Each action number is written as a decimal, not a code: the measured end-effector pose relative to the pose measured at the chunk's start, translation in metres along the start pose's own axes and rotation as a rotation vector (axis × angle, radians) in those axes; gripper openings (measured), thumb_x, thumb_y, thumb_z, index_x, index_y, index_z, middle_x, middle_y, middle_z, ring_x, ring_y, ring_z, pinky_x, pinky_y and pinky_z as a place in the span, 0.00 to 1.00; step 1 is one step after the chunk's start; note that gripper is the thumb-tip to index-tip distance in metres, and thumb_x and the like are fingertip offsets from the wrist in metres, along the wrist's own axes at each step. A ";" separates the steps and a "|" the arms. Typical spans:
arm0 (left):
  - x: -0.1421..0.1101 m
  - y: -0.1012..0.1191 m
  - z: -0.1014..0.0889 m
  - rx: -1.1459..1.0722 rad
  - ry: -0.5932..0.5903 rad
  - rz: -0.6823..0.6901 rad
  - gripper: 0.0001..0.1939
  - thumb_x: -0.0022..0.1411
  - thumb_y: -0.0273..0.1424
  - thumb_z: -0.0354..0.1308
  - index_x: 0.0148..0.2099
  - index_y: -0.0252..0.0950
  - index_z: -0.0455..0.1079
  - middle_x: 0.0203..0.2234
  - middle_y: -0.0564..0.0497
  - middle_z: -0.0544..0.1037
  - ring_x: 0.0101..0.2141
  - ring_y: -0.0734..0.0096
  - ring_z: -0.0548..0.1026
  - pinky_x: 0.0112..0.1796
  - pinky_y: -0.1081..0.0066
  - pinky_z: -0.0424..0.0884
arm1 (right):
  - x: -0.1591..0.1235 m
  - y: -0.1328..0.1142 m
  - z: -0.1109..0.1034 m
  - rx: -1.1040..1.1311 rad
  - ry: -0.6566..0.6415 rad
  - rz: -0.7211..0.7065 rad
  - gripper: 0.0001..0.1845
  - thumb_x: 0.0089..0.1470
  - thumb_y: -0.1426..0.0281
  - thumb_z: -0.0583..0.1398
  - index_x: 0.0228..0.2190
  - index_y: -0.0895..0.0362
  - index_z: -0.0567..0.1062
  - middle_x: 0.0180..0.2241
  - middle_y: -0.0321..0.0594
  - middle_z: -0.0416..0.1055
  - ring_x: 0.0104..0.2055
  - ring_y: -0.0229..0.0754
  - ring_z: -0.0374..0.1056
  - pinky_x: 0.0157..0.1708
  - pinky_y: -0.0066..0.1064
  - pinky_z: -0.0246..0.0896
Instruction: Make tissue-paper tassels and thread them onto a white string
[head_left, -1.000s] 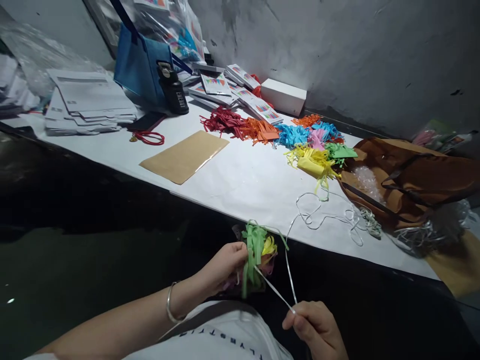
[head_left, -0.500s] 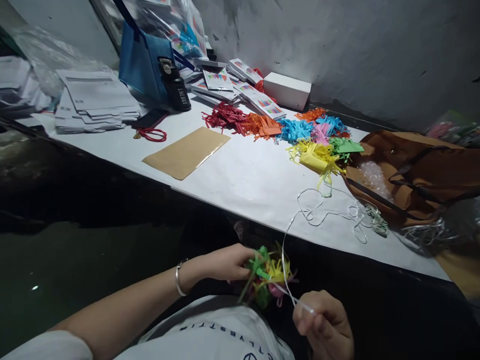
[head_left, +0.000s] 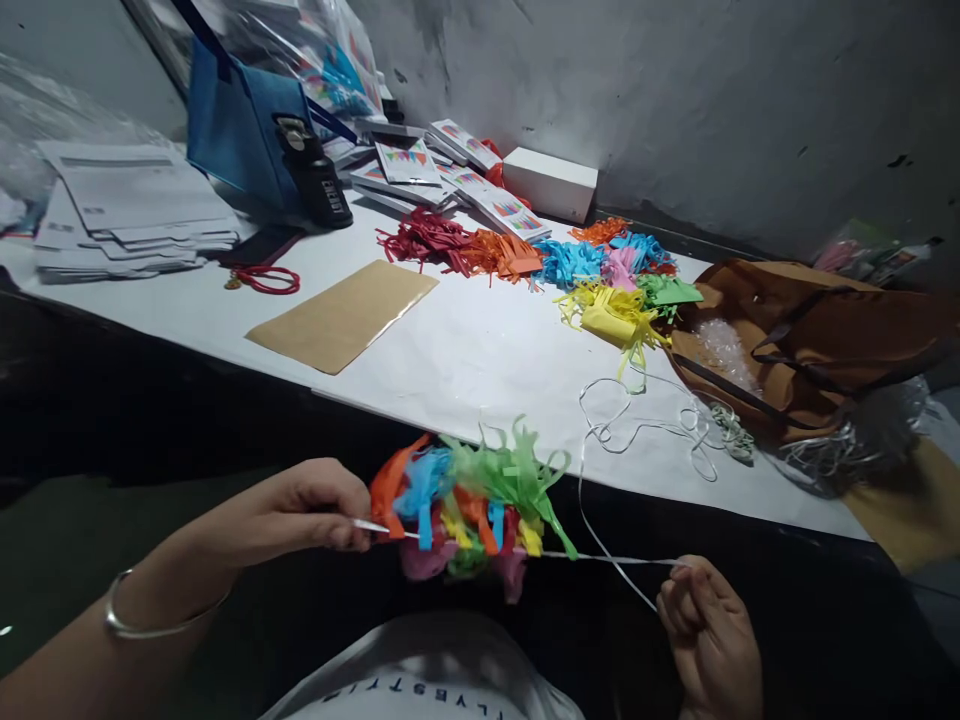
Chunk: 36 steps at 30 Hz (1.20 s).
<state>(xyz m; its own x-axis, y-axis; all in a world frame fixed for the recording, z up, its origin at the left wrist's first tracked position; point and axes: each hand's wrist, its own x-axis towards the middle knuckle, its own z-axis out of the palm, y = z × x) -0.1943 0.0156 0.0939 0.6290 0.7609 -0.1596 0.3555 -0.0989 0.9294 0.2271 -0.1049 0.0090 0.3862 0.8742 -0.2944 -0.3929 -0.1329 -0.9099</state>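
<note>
Above my lap, a white string (head_left: 613, 559) runs nearly level between my two hands. Several colourful paper tassels (head_left: 480, 500) in orange, blue, green, yellow, red and pink hang bunched along it, the green one spread upward. My left hand (head_left: 322, 505) pinches the string at the left end, close beside the orange tassel. At the right, my right hand (head_left: 709, 625) is closed on the string, some way from the tassels. From there a loose length of string goes up onto the white table (head_left: 480, 360) and lies in loops.
Along the table lie bundles of red tassels (head_left: 427, 240), yellow tassels (head_left: 611, 315) and other colours. A brown bag (head_left: 840, 350) stands at the right. Further left are a brown envelope (head_left: 345, 315), paper stacks (head_left: 127, 215), a black bottle (head_left: 319, 180) and a blue bag (head_left: 236, 140).
My left hand has moved left and my right hand right and slightly up, drawing the string out between them. The tassels, bunched by my left hand before, now spread along the string.
</note>
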 end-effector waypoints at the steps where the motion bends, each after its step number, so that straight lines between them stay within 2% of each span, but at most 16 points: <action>1: 0.000 0.003 0.000 -0.035 0.024 -0.016 0.17 0.61 0.42 0.60 0.30 0.34 0.78 0.22 0.50 0.76 0.25 0.70 0.70 0.27 0.76 0.66 | 0.001 0.000 0.001 -0.007 -0.013 0.002 0.18 0.51 0.56 0.68 0.26 0.59 0.77 0.16 0.25 0.46 0.18 0.26 0.44 0.17 0.19 0.41; 6: 0.015 0.004 0.008 -0.245 0.204 -0.162 0.18 0.60 0.44 0.61 0.34 0.32 0.76 0.22 0.53 0.72 0.22 0.77 0.65 0.24 0.79 0.63 | 0.003 -0.001 0.004 -0.036 -0.044 0.055 0.17 0.52 0.57 0.68 0.28 0.59 0.77 0.17 0.24 0.46 0.18 0.26 0.42 0.17 0.19 0.39; 10: 0.025 0.000 0.006 -0.268 0.244 -0.209 0.21 0.56 0.49 0.64 0.34 0.33 0.76 0.15 0.59 0.60 0.17 0.82 0.53 0.18 0.82 0.48 | 0.008 -0.002 0.000 0.108 -0.063 0.090 0.17 0.49 0.59 0.69 0.23 0.57 0.73 0.17 0.22 0.39 0.18 0.26 0.37 0.16 0.20 0.37; 13: 0.029 0.000 0.006 -0.285 0.249 -0.219 0.21 0.55 0.49 0.64 0.34 0.34 0.75 0.15 0.61 0.56 0.17 0.81 0.51 0.18 0.81 0.46 | 0.011 -0.002 0.001 0.137 -0.039 0.152 0.17 0.47 0.58 0.71 0.24 0.56 0.73 0.17 0.22 0.39 0.18 0.27 0.36 0.16 0.20 0.36; 15: 0.030 0.001 0.013 -0.327 0.271 -0.239 0.21 0.56 0.50 0.64 0.34 0.34 0.75 0.15 0.62 0.52 0.17 0.82 0.48 0.18 0.80 0.45 | 0.009 0.002 0.009 0.129 -0.029 0.234 0.19 0.45 0.57 0.72 0.24 0.57 0.74 0.16 0.21 0.39 0.17 0.26 0.35 0.15 0.20 0.35; 17: 0.031 0.002 0.029 -0.387 0.289 -0.262 0.22 0.58 0.51 0.62 0.36 0.34 0.75 0.15 0.62 0.53 0.17 0.81 0.47 0.18 0.80 0.45 | 0.001 0.012 0.024 0.145 -0.074 0.334 0.22 0.42 0.53 0.72 0.23 0.57 0.73 0.15 0.19 0.38 0.16 0.25 0.33 0.14 0.19 0.34; 20: 0.031 0.002 0.066 -0.380 0.262 -0.205 0.21 0.63 0.48 0.57 0.42 0.34 0.75 0.21 0.55 0.69 0.20 0.78 0.59 0.21 0.78 0.56 | -0.021 0.036 0.062 0.128 -0.267 0.500 0.27 0.39 0.47 0.72 0.23 0.57 0.72 0.13 0.18 0.38 0.14 0.24 0.32 0.12 0.19 0.32; 23: 0.031 -0.004 0.105 -0.193 0.185 -0.056 0.17 0.68 0.42 0.52 0.40 0.34 0.75 0.30 0.49 0.77 0.28 0.72 0.69 0.29 0.75 0.66 | -0.040 0.057 0.107 0.066 -0.440 0.626 0.32 0.39 0.42 0.69 0.26 0.58 0.73 0.11 0.18 0.44 0.13 0.24 0.33 0.11 0.20 0.30; 25: 0.028 -0.010 0.125 -0.047 0.126 0.034 0.16 0.70 0.37 0.49 0.37 0.34 0.73 0.29 0.49 0.77 0.29 0.71 0.71 0.32 0.75 0.67 | -0.044 0.066 0.133 0.049 -0.433 0.656 0.32 0.39 0.41 0.68 0.25 0.57 0.70 0.12 0.20 0.47 0.14 0.24 0.35 0.12 0.21 0.30; 28: 0.021 -0.023 0.138 0.122 0.060 0.149 0.12 0.69 0.31 0.49 0.37 0.34 0.72 0.30 0.48 0.79 0.29 0.72 0.74 0.32 0.76 0.68 | -0.040 0.067 0.153 0.008 -0.407 0.602 0.31 0.38 0.44 0.70 0.27 0.58 0.71 0.15 0.23 0.53 0.16 0.24 0.40 0.15 0.21 0.31; 30: 0.015 -0.030 0.133 0.195 -0.022 0.214 0.11 0.68 0.30 0.51 0.37 0.34 0.73 0.29 0.49 0.79 0.28 0.72 0.74 0.30 0.77 0.68 | -0.036 0.062 0.156 -0.058 -0.458 0.528 0.30 0.42 0.45 0.69 0.30 0.59 0.73 0.16 0.23 0.52 0.17 0.26 0.41 0.17 0.22 0.32; 31: 0.012 -0.032 0.127 0.210 -0.092 0.240 0.10 0.68 0.31 0.52 0.36 0.35 0.74 0.28 0.49 0.79 0.27 0.72 0.74 0.30 0.77 0.68 | -0.034 0.057 0.154 -0.117 -0.504 0.470 0.28 0.47 0.44 0.66 0.29 0.58 0.74 0.16 0.23 0.51 0.17 0.27 0.42 0.17 0.23 0.34; 33: 0.005 -0.031 0.107 0.193 -0.198 0.264 0.11 0.68 0.32 0.53 0.37 0.36 0.75 0.29 0.49 0.78 0.29 0.71 0.75 0.31 0.78 0.70 | -0.033 0.046 0.150 -0.292 -0.581 0.257 0.27 0.56 0.45 0.60 0.25 0.58 0.72 0.18 0.27 0.53 0.20 0.31 0.48 0.20 0.24 0.43; 34: 0.003 -0.027 0.095 0.173 -0.200 0.259 0.11 0.69 0.33 0.53 0.38 0.36 0.75 0.30 0.48 0.78 0.31 0.70 0.76 0.33 0.77 0.71 | -0.034 0.039 0.148 -0.394 -0.614 0.119 0.27 0.60 0.47 0.57 0.24 0.57 0.71 0.20 0.30 0.57 0.23 0.33 0.53 0.24 0.25 0.50; 36: 0.003 -0.014 0.071 0.154 -0.088 0.231 0.12 0.71 0.33 0.50 0.43 0.36 0.75 0.37 0.46 0.78 0.36 0.68 0.76 0.38 0.75 0.72 | -0.037 0.026 0.145 -0.577 -0.694 -0.123 0.25 0.65 0.52 0.53 0.24 0.56 0.70 0.29 0.37 0.65 0.33 0.37 0.61 0.34 0.28 0.57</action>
<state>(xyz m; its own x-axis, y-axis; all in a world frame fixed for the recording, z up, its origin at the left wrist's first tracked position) -0.1482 -0.0261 0.0564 0.7607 0.6489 0.0159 0.2924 -0.3645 0.8841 0.0817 -0.0728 0.0383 -0.2652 0.9575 -0.1137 0.1684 -0.0701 -0.9832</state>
